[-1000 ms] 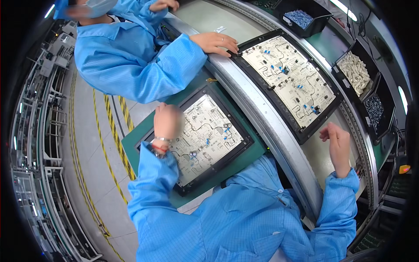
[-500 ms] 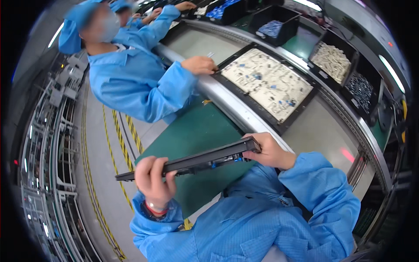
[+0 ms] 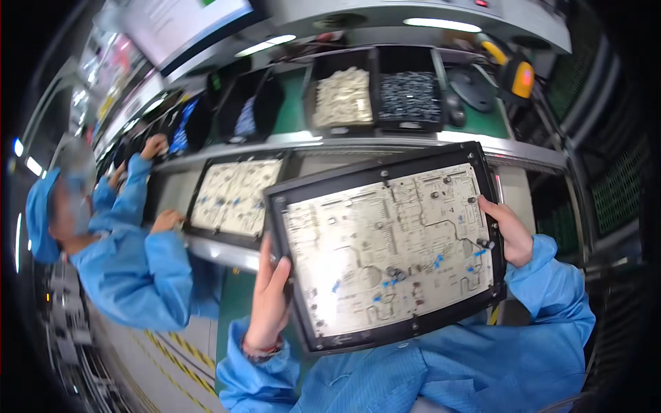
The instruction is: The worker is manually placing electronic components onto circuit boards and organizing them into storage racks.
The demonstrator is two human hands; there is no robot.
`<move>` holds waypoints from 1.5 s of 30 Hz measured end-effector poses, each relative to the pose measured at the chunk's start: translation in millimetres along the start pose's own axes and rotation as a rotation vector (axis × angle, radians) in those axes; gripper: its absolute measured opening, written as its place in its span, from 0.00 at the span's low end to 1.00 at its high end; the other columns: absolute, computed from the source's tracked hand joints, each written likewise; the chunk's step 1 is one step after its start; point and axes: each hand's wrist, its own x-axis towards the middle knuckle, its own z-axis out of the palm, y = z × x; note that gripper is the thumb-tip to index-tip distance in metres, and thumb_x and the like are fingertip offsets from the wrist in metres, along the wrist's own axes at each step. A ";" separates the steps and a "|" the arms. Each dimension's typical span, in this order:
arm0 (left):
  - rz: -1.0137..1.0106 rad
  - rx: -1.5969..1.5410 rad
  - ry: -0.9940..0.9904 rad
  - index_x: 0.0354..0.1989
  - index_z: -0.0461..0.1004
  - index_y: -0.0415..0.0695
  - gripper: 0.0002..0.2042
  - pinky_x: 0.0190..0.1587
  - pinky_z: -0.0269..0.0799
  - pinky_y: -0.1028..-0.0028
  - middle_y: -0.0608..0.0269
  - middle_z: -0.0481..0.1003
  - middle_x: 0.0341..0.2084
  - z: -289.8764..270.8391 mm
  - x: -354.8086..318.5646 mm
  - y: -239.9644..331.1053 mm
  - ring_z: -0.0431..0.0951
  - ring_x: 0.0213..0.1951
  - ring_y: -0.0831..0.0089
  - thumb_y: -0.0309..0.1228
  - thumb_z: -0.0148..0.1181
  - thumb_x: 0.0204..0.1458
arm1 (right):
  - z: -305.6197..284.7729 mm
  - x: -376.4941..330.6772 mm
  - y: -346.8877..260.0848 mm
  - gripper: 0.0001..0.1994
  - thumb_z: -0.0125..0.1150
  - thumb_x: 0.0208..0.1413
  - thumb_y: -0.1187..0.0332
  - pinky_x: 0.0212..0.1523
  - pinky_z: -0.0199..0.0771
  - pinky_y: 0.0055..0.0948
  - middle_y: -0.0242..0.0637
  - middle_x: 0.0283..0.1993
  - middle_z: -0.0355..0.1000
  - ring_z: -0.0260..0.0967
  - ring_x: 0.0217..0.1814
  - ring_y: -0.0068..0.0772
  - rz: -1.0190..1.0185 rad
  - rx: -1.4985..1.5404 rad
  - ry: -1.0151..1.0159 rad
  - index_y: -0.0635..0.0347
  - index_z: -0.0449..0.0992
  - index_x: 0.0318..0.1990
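Between my hands is a black-framed circuit board (image 3: pixel 358 241), its pale printed face turned up toward me and tilted. Small blue and black components sit on that face, mostly across its lower half, and a bright glare covers part of its left side. My left hand (image 3: pixel 270 296) grips the frame's left edge, thumb lying near the rim and the other fingers partly hidden behind. On the opposite edge my right hand (image 3: pixel 508 230) is closed round the frame, its thumb on top. The board is held in the air above my lap, in front of the conveyor rail.
A second framed board (image 3: pixel 235 196) lies on the conveyor at left, beside a co-worker in blue (image 3: pixel 131 268). Behind stand black bins with cream parts (image 3: pixel 344 96) and dark blue-grey parts (image 3: pixel 410 96). A yellow-and-black handheld scanner (image 3: pixel 515 74) is at the back right.
The framed board, edge-on before, is now turned with its component face toward me. My view has swung right, so the co-worker and the other board appear farther left.
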 end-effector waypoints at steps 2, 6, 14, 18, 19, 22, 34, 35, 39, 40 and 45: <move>-0.169 -0.132 -0.129 0.64 0.46 0.44 0.25 0.55 0.59 0.73 0.58 0.61 0.55 23.1 42.1 -17.3 0.63 0.54 0.72 0.26 0.42 0.58 | -40.2 -4.7 -1.1 0.18 0.47 0.59 0.62 0.41 0.74 0.28 0.42 0.44 0.72 0.73 0.41 0.30 0.072 0.022 0.094 0.69 0.68 0.48; -0.437 -0.134 -0.333 0.64 0.45 0.45 0.24 0.54 0.61 0.71 0.59 0.60 0.56 62.8 121.7 -54.0 0.64 0.54 0.68 0.28 0.38 0.59 | -93.6 0.7 -8.5 0.20 0.43 0.60 0.60 0.50 0.68 0.32 0.42 0.47 0.71 0.70 0.46 0.34 0.004 0.260 0.100 0.68 0.66 0.51; -0.434 -0.074 -0.384 0.63 0.49 0.45 0.22 0.55 0.60 0.72 0.60 0.62 0.56 104.3 177.3 -85.8 0.64 0.55 0.70 0.28 0.38 0.59 | -146.5 23.5 -11.9 0.21 0.41 0.60 0.58 0.53 0.64 0.32 0.42 0.48 0.70 0.68 0.47 0.35 -0.004 0.153 0.320 0.67 0.66 0.52; -0.427 -0.118 -0.342 0.63 0.49 0.45 0.22 0.57 0.58 0.73 0.60 0.61 0.57 101.3 177.9 -97.8 0.62 0.56 0.71 0.27 0.37 0.59 | -144.4 28.0 -9.5 0.21 0.41 0.60 0.57 0.52 0.64 0.32 0.41 0.49 0.70 0.67 0.49 0.34 0.005 0.173 0.324 0.65 0.66 0.52; -0.423 -0.111 -0.346 0.63 0.49 0.45 0.22 0.57 0.57 0.74 0.60 0.60 0.57 100.6 178.6 -98.4 0.62 0.56 0.71 0.27 0.37 0.59 | -142.4 26.8 -10.1 0.21 0.41 0.60 0.57 0.53 0.64 0.33 0.41 0.49 0.70 0.67 0.49 0.34 -0.015 0.198 0.259 0.65 0.65 0.53; -0.389 -0.109 -0.346 0.63 0.48 0.45 0.22 0.52 0.64 0.74 0.58 0.63 0.54 94.6 182.5 -107.1 0.67 0.50 0.71 0.27 0.36 0.59 | -144.0 29.2 -6.5 0.22 0.39 0.61 0.57 0.53 0.64 0.33 0.41 0.50 0.69 0.67 0.50 0.34 -0.004 0.185 0.287 0.65 0.65 0.53; -0.311 -0.195 -0.420 0.64 0.39 0.45 0.32 0.62 0.45 0.71 0.57 0.50 0.61 89.0 190.1 -137.4 0.51 0.61 0.68 0.46 0.43 0.57 | -15.8 11.8 -68.2 0.17 0.49 0.54 0.76 0.56 0.59 0.32 0.45 0.50 0.67 0.64 0.53 0.35 -0.817 -1.118 0.376 0.66 0.64 0.52; -0.287 -0.113 -0.379 0.64 0.36 0.46 0.34 0.62 0.43 0.69 0.56 0.47 0.62 91.0 187.6 -136.9 0.48 0.62 0.66 0.47 0.43 0.56 | 9.4 27.6 -69.7 0.17 0.49 0.54 0.76 0.56 0.59 0.32 0.44 0.51 0.67 0.64 0.54 0.37 -0.805 -1.173 0.249 0.66 0.63 0.53; -0.017 0.247 -0.367 0.63 0.34 0.40 0.37 0.64 0.37 0.64 0.46 0.43 0.61 107.8 182.3 -127.4 0.41 0.64 0.58 0.48 0.44 0.55 | 65.1 131.1 -60.6 0.18 0.49 0.51 0.77 0.53 0.62 0.35 0.45 0.48 0.66 0.62 0.52 0.43 -1.068 -1.533 -0.019 0.67 0.63 0.52; 0.266 0.588 -0.269 0.62 0.38 0.36 0.36 0.63 0.37 0.63 0.42 0.45 0.59 103.8 200.1 -145.1 0.43 0.63 0.54 0.47 0.45 0.55 | 72.3 167.8 -59.1 0.18 0.49 0.50 0.78 0.52 0.62 0.36 0.45 0.47 0.66 0.62 0.51 0.44 -1.132 -1.612 -0.023 0.67 0.64 0.51; 0.987 0.836 -0.061 0.51 0.55 0.33 0.24 0.55 0.50 0.59 0.42 0.58 0.48 135.6 253.8 -44.4 0.57 0.52 0.49 0.24 0.54 0.46 | 69.2 270.8 -79.5 0.17 0.54 0.43 0.76 0.47 0.66 0.37 0.49 0.42 0.69 0.66 0.47 0.47 -0.878 -2.017 0.216 0.65 0.69 0.45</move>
